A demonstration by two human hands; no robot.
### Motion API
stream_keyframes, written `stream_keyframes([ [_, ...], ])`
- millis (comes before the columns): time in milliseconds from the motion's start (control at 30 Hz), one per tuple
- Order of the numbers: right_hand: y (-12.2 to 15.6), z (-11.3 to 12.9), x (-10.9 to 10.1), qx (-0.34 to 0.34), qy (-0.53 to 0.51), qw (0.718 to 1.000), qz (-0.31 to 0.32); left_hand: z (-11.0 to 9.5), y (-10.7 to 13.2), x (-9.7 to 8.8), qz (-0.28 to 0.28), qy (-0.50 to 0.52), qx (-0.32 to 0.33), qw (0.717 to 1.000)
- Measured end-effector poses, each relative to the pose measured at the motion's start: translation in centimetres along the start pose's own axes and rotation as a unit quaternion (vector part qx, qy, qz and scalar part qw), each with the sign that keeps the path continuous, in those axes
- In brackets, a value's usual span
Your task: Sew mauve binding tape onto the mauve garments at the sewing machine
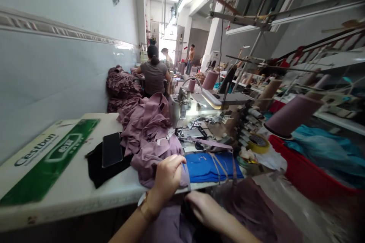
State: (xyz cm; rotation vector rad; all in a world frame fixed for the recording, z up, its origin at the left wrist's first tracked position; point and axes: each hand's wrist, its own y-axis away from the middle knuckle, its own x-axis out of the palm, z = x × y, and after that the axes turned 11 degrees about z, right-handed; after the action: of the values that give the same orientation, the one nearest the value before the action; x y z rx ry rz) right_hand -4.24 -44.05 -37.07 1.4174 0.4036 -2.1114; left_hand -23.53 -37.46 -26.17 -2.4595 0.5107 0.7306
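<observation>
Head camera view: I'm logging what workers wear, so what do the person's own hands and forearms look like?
The left hand and right hand are ungloved; the left forearm and right forearm show no sleeves. A gold-toned band with a pale, rounded part, perhaps a watch, circles the left wrist. I can't tell about rings.

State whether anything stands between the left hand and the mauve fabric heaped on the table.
Nothing visible does: the left hand is close against the mauve fabric. The phone lies left of the fabric, out of the way.
</observation>
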Motion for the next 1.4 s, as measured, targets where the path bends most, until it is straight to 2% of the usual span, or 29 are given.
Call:
stream_keyframes([
  [133,-1.8,0.1,-8.7,0.027,-0.150,0.977,-0.149,1.2,0.9,0.6,0.019,-0.070,-0.005,0.997],
  [200,-2.7,0.5,-12.1,0.051,-0.224,0.956,-0.182,1.3,1.3,1.0,0.029,-0.084,-0.001,0.996],
  [300,-4.2,1.7,-15.2,0.050,-0.339,0.915,-0.215,1.3,2.1,2.1,0.048,-0.097,-0.004,0.994],
  [400,-5.5,3.2,-16.2,0.017,-0.436,0.877,-0.199,1.4,3.3,3.7,0.100,-0.119,-0.016,0.988],
  [467,-5.9,4.0,-15.9,0.012,-0.473,0.862,-0.184,1.6,4.2,4.5,0.147,-0.124,-0.015,0.981],
  [533,-5.7,4.2,-14.9,0.029,-0.451,0.867,-0.209,1.8,4.9,4.5,0.164,-0.118,0.001,0.979],
  [567,-5.4,4.1,-14.2,0.040,-0.409,0.882,-0.233,1.9,5.1,4.1,0.151,-0.121,0.014,0.981],
  [633,-4.5,3.5,-12.3,0.051,-0.290,0.918,-0.267,2.2,5.1,2.7,0.073,-0.158,0.027,0.984],
  [700,-3.4,2.5,-10.1,0.046,-0.193,0.948,-0.249,2.8,4.7,0.8,-0.016,-0.225,0.011,0.974],
  [767,-2.2,1.6,-7.6,0.038,-0.154,0.967,-0.198,3.4,4.3,-1.1,-0.052,-0.289,-0.025,0.956],
  [867,-0.4,0.7,-4.4,0.034,-0.137,0.983,-0.121,4.7,3.9,-3.1,-0.002,-0.349,-0.042,0.936],
  [967,1.5,-0.2,-2.5,0.056,-0.150,0.984,-0.084,5.8,4.1,-4.3,0.046,-0.369,-0.025,0.928],
  [1100,3.9,-1.4,-1.2,0.118,-0.204,0.966,-0.112,6.3,4.1,-5.7,0.072,-0.360,-0.020,0.930],
  [1167,4.9,-1.9,-0.6,0.142,-0.229,0.953,-0.140,6.0,3.8,-7.0,0.111,-0.333,-0.011,0.936],
  [1233,5.6,-2.2,0.1,0.159,-0.248,0.941,-0.164,5.5,3.3,-9.5,0.150,-0.267,-0.009,0.952],
  [1300,6.2,-2.2,0.6,0.169,-0.269,0.931,-0.181,5.6,2.8,-13.3,0.141,-0.173,-0.035,0.974],
  [1333,6.5,-2.2,0.8,0.174,-0.282,0.925,-0.187,5.9,2.6,-15.6,0.101,-0.132,-0.060,0.984],
  [1400,6.8,-2.0,1.0,0.185,-0.320,0.910,-0.188,7.3,2.3,-20.1,-0.032,-0.093,-0.105,0.990],
])
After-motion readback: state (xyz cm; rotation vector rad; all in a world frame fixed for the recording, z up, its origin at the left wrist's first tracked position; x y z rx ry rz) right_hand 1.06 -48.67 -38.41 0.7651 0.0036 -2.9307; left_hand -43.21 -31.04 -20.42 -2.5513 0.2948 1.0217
